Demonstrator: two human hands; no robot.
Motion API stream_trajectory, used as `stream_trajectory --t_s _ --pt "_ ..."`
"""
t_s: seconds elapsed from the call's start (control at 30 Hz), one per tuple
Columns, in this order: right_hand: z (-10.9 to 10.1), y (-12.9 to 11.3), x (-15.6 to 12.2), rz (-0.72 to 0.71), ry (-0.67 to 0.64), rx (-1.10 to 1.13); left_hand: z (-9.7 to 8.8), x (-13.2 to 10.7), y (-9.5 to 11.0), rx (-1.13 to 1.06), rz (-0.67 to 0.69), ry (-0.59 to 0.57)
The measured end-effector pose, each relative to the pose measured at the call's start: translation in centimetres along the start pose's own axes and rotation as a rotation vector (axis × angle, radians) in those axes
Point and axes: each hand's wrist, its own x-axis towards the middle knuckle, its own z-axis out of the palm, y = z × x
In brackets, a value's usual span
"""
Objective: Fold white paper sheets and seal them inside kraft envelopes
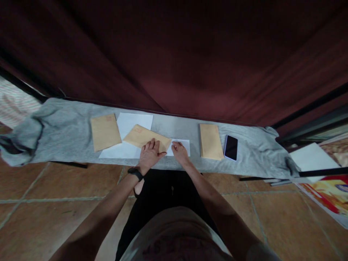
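A tan paper envelope (136,137) lies slantwise on the cloth-covered bench, its right end over part of a folded white paper (186,144). My left hand (149,154) presses flat on the envelope's lower right part, fingers stretched out and thumb pointing right. My right hand (179,151) rests over the white paper with fingers curled together, fingertips close beside the envelope's right edge. Whether they pinch the paper or the envelope is too small to tell. How far the paper reaches under or into the envelope is hidden.
Larger white sheets (130,119) lie under the envelope. Another tan envelope (105,132) lies left; a tan envelope stack (211,141) and a phone (231,148) lie right. Grey cloth (65,127) covers the narrow bench. A dark red curtain (174,72) hangs behind.
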Motion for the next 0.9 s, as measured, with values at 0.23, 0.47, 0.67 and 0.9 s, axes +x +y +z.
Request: stream_trajectory --t_s 0.23,0.47,0.67,0.9 --pt "1.6 -2.7 2.0 0.221 -0.043 0.088 2.2 -0.7 -0.1 -0.113 -0.107 0.128" --pt "2.3 -3.3 3.1 0.28 -0.015 0.3 2.7 -0.9 0.1 -0.161 -0.093 0.187" --pt "3.5 -3.6 3.4 0.289 0.007 0.622 2.7 -1.1 -0.1 -0.181 -0.063 0.201" --pt "3.8 -4.5 2.5 0.255 -0.078 0.914 2.6 -1.3 0.2 -0.128 -0.01 0.216"
